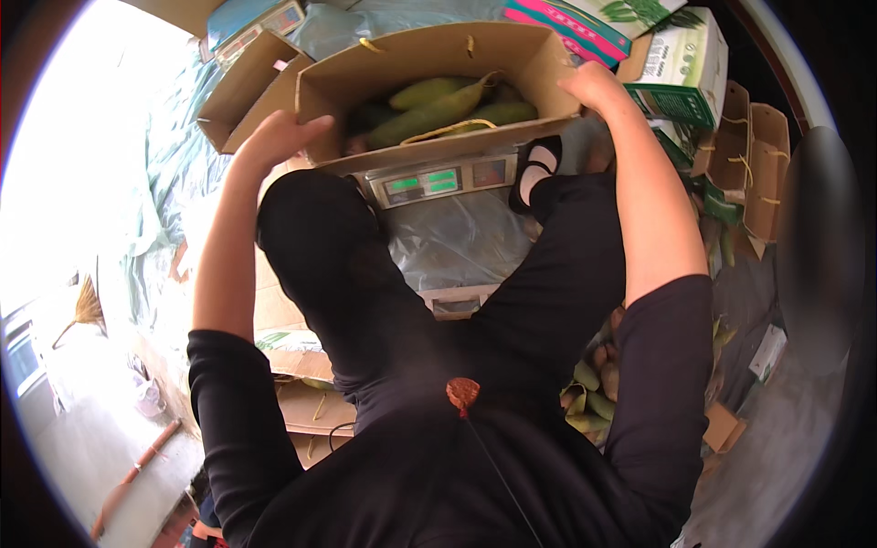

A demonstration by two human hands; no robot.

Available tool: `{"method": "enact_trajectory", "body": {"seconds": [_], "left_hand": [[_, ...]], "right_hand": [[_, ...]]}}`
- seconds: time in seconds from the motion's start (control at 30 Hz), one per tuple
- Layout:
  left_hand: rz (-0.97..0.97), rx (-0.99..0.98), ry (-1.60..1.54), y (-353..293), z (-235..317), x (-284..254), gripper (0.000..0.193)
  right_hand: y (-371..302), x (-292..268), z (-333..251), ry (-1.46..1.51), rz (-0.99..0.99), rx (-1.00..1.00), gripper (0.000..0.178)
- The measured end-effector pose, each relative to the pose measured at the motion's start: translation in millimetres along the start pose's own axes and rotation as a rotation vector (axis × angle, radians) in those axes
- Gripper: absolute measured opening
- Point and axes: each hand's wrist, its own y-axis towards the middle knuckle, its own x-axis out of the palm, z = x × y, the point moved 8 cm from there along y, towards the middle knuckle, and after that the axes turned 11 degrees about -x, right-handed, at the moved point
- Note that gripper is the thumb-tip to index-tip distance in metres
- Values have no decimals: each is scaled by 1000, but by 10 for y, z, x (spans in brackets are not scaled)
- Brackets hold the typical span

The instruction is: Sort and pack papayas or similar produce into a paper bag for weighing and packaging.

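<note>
A brown cardboard box (448, 47) with yellow cord handles stands on a digital scale (489, 173), its top open. Inside lie several long green fruits (425, 119) that look like large mangoes. My left hand (281, 137) grips the box's left end, the thumb over the rim and the other fingers mostly hidden. At the opposite end, my right hand (589, 88) is closed over the upper right corner. Green digits glow on the scale's front panel, between my knees.
Another open carton (247, 91) stands left of the box. White-and-green printed boxes (681, 68) are stacked at the far right, with more brown cartons (766, 173) below them. More fruits (594, 388) lie beside my right thigh. A broom (87, 306) is at the left.
</note>
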Motion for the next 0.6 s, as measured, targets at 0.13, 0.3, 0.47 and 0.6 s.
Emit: {"method": "enact_trajectory", "body": {"seconds": [0.13,0.3,0.47,0.6], "left_hand": [[9,59,340,220,97,98,46],[54,61,347,198,-15,79,43],[143,-135,-95,241,-707,-33,35],[139,-223,-337,138,-1495,70,39]], "right_hand": [[149,7,97,-130,-11,-157,37],[88,-134,-75,-139,127,-239,37],[53,-245,-597,-44,113,-216,36],[-54,-234,-1410,-178,98,-376,35]]}}
